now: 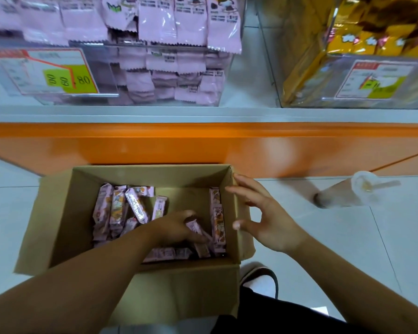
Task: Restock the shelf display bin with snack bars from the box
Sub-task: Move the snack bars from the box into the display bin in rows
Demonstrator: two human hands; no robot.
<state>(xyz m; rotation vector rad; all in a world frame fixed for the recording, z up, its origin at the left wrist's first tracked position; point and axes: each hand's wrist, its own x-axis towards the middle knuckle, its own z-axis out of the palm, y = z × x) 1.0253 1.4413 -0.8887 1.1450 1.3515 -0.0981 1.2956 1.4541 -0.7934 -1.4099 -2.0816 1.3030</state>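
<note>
An open cardboard box sits on the floor below the shelf, holding several pink-wrapped snack bars. My left hand reaches down inside the box and is closed around a pink snack bar near the right side. My right hand hovers with spread fingers over the box's right wall, holding nothing. Above, a clear display bin on the shelf is filled with pink packets, some leaning over its front rim.
An orange shelf base runs across behind the box. A second clear bin with yellow packs stands at the upper right. A lidded drink cup with a straw stands on the tiled floor to the right. My shoe shows beside the box.
</note>
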